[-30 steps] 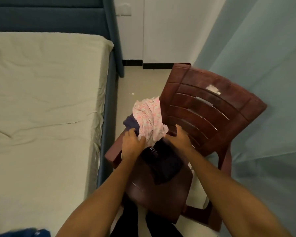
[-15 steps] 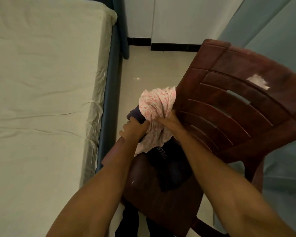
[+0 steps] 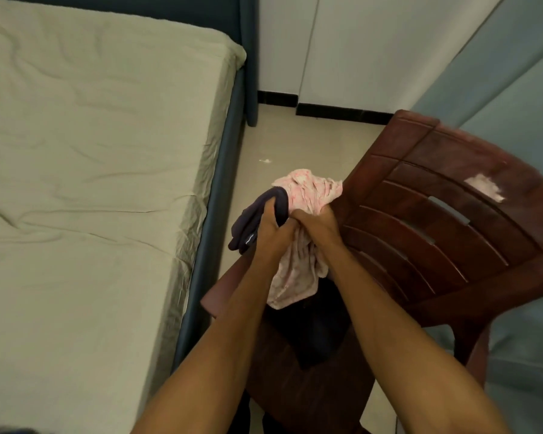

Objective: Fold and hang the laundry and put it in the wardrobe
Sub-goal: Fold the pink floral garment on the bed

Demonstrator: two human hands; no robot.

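Leftward lies a bed (image 3: 91, 151) under a pale sheet, white cupboard doors (image 3: 342, 48) behind, a brown chair (image 3: 436, 233) on the right. Above its seat, the left hand (image 3: 268, 228) grips a dark garment (image 3: 254, 219); the right hand (image 3: 317, 225), touching it, clutches a pink cloth (image 3: 298, 267) hanging below both fists.

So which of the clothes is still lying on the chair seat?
The black garment; the pink floral garment and the dark purple garment are gripped and lifted.

Left hand (image 3: 268, 225) grips dark garment (image 3: 257, 214); right hand (image 3: 315, 222) grips pink cloth (image 3: 298, 267) above chair (image 3: 436, 233).
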